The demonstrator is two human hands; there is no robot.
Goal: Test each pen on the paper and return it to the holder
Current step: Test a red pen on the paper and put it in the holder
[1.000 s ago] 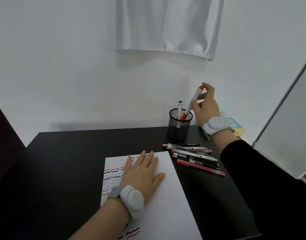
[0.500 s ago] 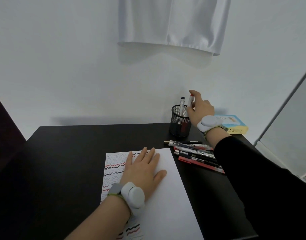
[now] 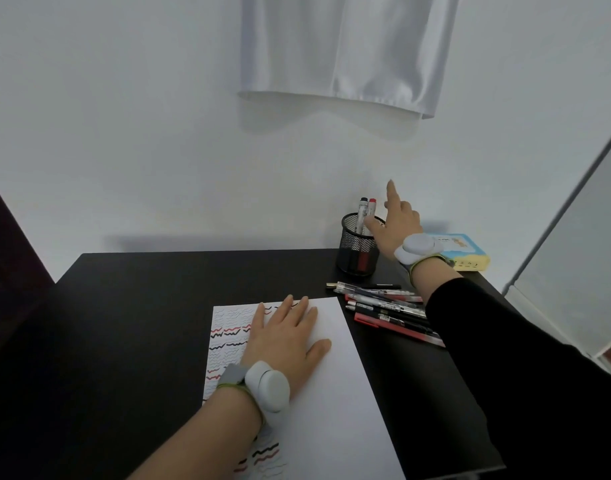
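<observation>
Where the desk (image 3: pixel 130 306) lies nearest: paper (image 3: pixel 331 393), wavy test lines down its left side, left hand (image 3: pixel 286 337) flat on it, fingers straight. Beyond, right: loose pens (image 3: pixel 383 306) in a row. Farthest: mesh holder (image 3: pixel 357 251) with two markers (image 3: pixel 366 211) upright; right hand (image 3: pixel 397 223) beside it, fingers extended, holding nothing.

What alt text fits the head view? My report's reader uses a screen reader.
A person's right hand hovers open beside a mesh holder with two pens in it, while the left hand lies flat on scribbled paper. More pens lie on the black desk.
</observation>
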